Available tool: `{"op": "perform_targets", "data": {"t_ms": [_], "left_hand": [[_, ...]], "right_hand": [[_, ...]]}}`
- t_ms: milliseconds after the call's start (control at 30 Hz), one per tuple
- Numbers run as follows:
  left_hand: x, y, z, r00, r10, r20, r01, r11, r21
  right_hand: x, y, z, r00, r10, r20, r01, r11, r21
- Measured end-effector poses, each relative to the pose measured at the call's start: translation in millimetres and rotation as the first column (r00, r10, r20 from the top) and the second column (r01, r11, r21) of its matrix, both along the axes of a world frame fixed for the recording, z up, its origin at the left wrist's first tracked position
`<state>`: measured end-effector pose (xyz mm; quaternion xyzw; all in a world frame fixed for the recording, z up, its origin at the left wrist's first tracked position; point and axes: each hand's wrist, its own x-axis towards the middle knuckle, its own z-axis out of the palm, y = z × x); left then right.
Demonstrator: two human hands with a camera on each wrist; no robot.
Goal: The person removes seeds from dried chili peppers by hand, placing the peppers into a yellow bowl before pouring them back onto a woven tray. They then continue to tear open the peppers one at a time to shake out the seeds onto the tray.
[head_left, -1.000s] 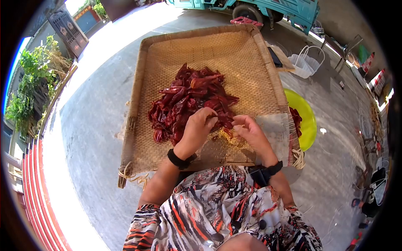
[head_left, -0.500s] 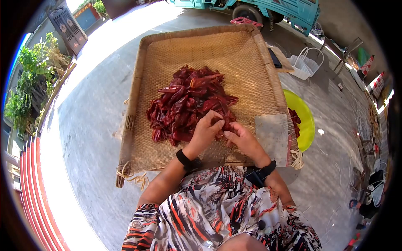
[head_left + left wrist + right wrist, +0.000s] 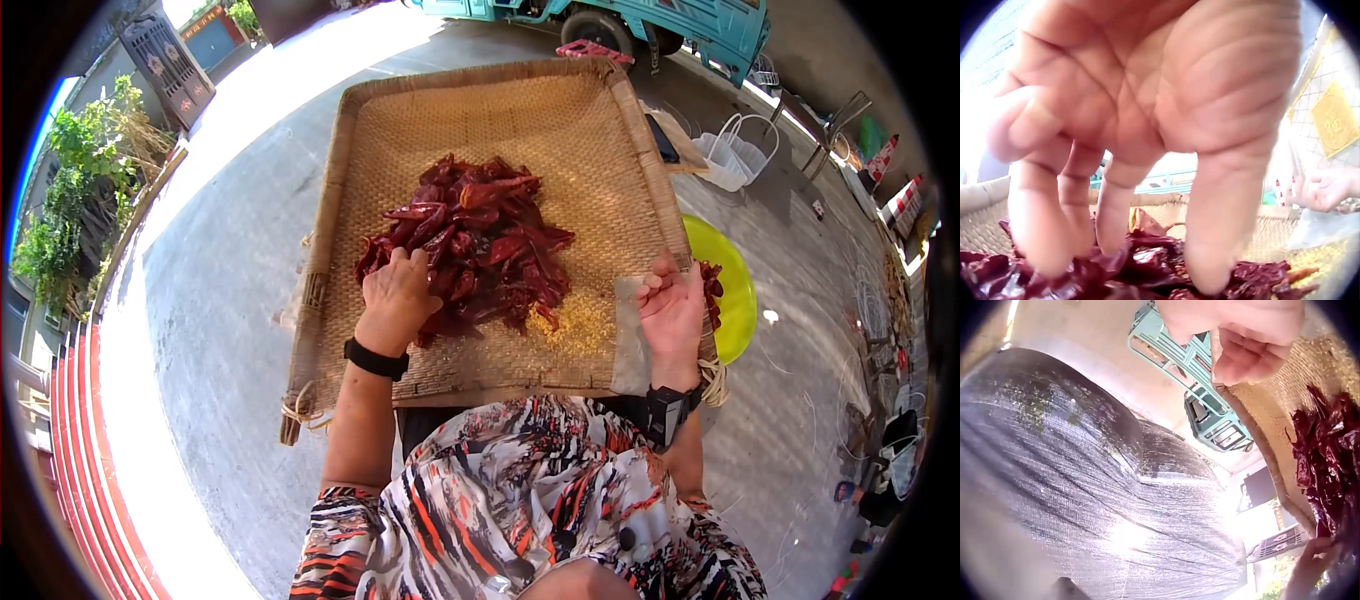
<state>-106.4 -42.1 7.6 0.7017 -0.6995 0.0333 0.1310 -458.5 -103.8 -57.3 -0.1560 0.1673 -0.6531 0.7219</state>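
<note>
A heap of dried red chilies (image 3: 490, 235) lies on a woven tray (image 3: 480, 110). My left hand (image 3: 395, 295) is at the heap's near left side. In the left wrist view its fingers (image 3: 1041, 231) point down, spread apart, with their tips at the chilies. The right hand (image 3: 670, 315) is turned palm up near the tray's right edge, its fingers loosely bent and nothing in them. Loose yellow seeds (image 3: 580, 330) are scattered on the weave between the heap and that hand.
A pale patch (image 3: 628, 365) covers the tray's near right corner. Beyond that edge sits a yellow-green basin (image 3: 738, 290) with red chilies (image 3: 711, 290) in it. A white basket (image 3: 735, 155) and a dark flat object (image 3: 661, 140) are farther back, near a teal vehicle (image 3: 690, 30).
The hands have parted from the front of the heap. The left has moved left onto the chilies; the right has swung to the tray's right edge and turned palm up, uncovering the seeds.
</note>
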Motion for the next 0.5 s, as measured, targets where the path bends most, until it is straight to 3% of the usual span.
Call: {"op": "perform_targets", "data": {"t_ms": [167,333,500], "left_hand": [[18,-12,-33,0.998,-0.069,0.011,0.068,0.997,0.024],[3,-4,-13,0.998,-0.053,-0.041,0.054,0.998,0.037],[-5,-6,-36,0.995,-0.069,0.069,0.077,0.990,-0.121]], "right_hand": [[26,12,-7,0.966,0.061,-0.250,-0.051,0.998,0.045],[48,22,7,0.840,0.152,-0.521,-0.168,0.986,0.017],[63,28,1,0.728,0.217,-0.650,-0.296,0.955,-0.013]]}}
